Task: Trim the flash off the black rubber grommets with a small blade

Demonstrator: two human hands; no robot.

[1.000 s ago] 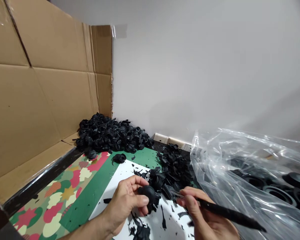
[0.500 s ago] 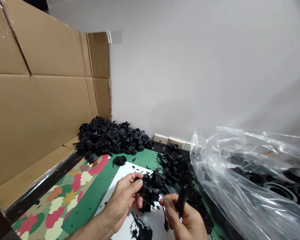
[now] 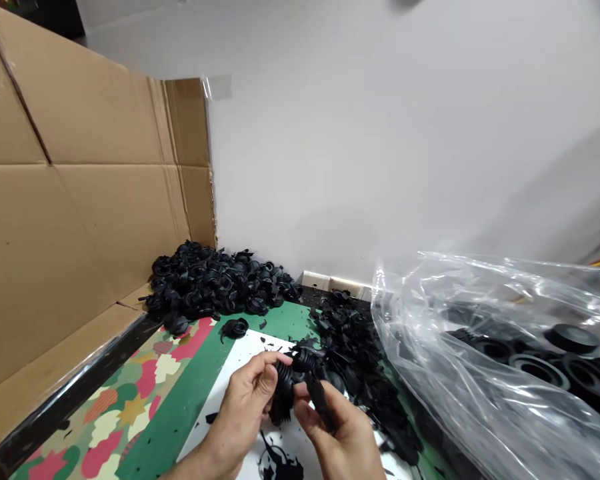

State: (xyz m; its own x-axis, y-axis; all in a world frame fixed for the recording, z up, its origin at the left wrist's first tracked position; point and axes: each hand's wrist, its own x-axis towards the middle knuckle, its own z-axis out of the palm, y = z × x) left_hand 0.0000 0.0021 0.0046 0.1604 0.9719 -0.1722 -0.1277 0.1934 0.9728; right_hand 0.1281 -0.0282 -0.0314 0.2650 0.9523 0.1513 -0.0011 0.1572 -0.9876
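My left hand (image 3: 243, 403) is closed around a black ribbed rubber piece (image 3: 282, 393), held low over a white sheet (image 3: 205, 420). Close beside it, my right hand (image 3: 347, 433) grips a slim black tool (image 3: 321, 401) whose working end cannot be made out. The right fingertips are at the ribbed piece; whether they touch it is unclear. More black ribbed pieces (image 3: 307, 360) lie just beyond the fingers. Below the hands, a ragged black scrap (image 3: 283, 467) rests on the sheet.
A heap of black ribbed pieces (image 3: 220, 283) fills the back left corner by a cardboard wall (image 3: 105, 220). One loose piece (image 3: 235, 328) lies apart. Black scraps (image 3: 355, 347) pile up right of the sheet. A clear plastic bag (image 3: 405, 333) at right holds black rings (image 3: 535, 370).
My right hand has moved left, bringing the slim black tool up to the ribbed piece. The left hand keeps its hold. The view has shifted slightly.
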